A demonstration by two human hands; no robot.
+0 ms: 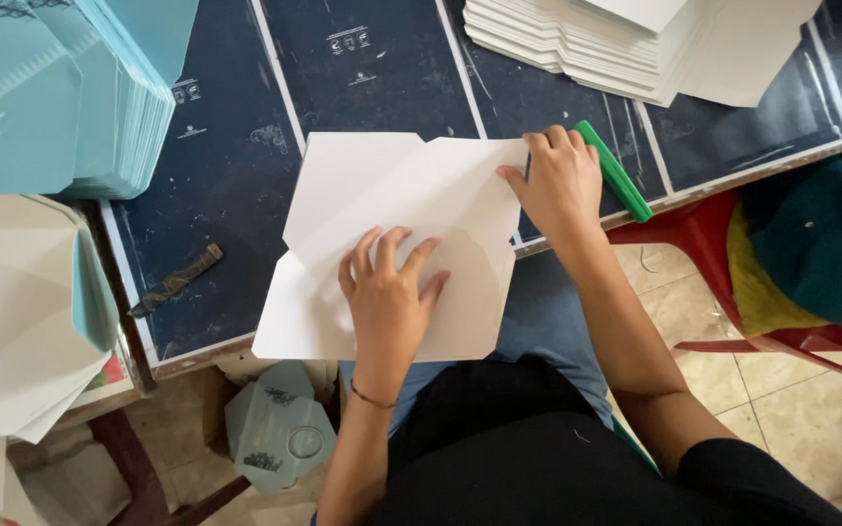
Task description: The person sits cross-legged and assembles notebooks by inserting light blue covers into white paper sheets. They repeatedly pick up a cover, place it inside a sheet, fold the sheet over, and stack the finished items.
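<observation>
A white die-cut paper sheet [382, 195], shaped like an unfolded envelope, lies on the dark work table [236, 166] and overhangs its near edge. My left hand [389, 292] presses flat on the lower middle of the sheet with fingers spread. My right hand [559, 180] rests on the sheet's right edge and grips a green flat plastic tool [616, 173], which angles away to the right.
A stack of white die-cut sheets [626, 44] sits at the back right, a stack of teal sheets [51, 88] at the back left. Folded white pieces [12, 312] pile at the left. A red plastic chair [733, 273] stands on the right. A grey-green box [280, 424] lies on the floor.
</observation>
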